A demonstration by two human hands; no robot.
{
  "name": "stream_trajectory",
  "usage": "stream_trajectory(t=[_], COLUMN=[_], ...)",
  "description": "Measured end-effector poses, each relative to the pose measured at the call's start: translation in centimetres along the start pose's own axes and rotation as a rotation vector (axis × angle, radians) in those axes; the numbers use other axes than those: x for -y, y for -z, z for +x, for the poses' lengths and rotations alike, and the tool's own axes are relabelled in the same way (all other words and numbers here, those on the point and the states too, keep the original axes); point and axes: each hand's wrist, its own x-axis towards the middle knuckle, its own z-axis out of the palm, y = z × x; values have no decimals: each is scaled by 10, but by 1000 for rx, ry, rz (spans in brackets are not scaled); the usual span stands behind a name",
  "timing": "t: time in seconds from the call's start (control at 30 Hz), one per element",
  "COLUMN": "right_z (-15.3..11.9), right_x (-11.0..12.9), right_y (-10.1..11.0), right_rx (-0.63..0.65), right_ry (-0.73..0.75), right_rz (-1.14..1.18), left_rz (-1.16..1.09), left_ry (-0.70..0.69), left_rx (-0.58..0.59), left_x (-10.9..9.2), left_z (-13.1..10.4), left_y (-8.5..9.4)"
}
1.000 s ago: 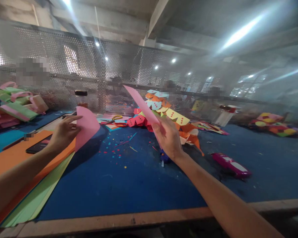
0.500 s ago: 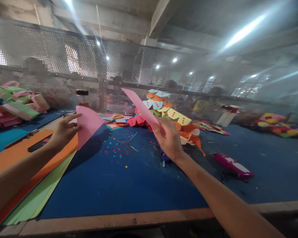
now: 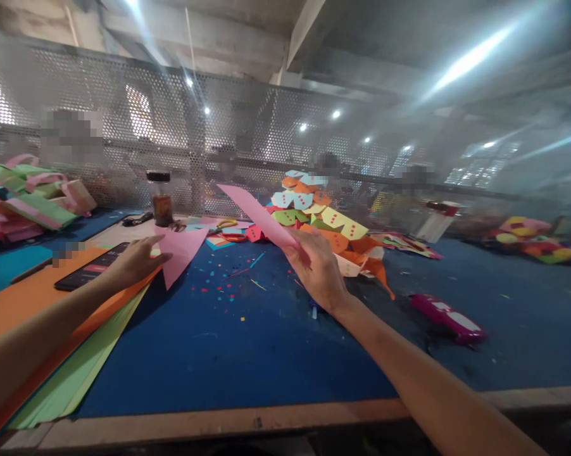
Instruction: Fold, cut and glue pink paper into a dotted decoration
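Note:
My right hand (image 3: 316, 263) grips a sheet of pink paper (image 3: 257, 215) between thumb and fingers, raised above the blue tabletop and slanting up to the left. On the left, my left hand (image 3: 136, 259) is low over the stacked coloured sheets, thumb and fingers apart. Its fingertips are at the edge of a pointed pink paper piece (image 3: 185, 253), which lies low over the table. A smartphone (image 3: 88, 269) rests on the orange paper (image 3: 10, 294) beside that wrist. Behind my right hand stands a pile of folded, dotted paper pieces (image 3: 333, 221), partly hidden.
Yellow- and red-handled scissors (image 3: 227, 224) lie beyond paper scraps (image 3: 219, 285). A lidded jar (image 3: 162, 199) stands near the perforated metal screen (image 3: 247, 139). To the right are a magenta case (image 3: 447, 318) and a white container (image 3: 436, 223). Paper bundles (image 3: 33, 199) fill the far left.
My left hand has come down with the pointed pink piece, which now lies flatter, showing the jar and more of the smartphone. My right hand's pink sheet has tipped lower to the left.

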Motion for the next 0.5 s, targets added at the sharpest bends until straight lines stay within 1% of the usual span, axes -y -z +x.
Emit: stream_trajectory(t=[0.13,0.3,0.4,0.5], right_z=[-1,-2,-3,-3], right_x=[6,15,21,25], right_y=[1,1,1,2], right_rx=[43,103,153,183], right_ry=[26,51,74,93], right_rz=[15,24,35,45], left_rz=[111,167,125,1], left_ry=[-61,-72,-81,-95], left_rx=[-24,-102,-162,-171], left_x=[-5,-17,-29,-44], left_z=[-5,-11,-12,-16], left_y=[3,15,20,21])
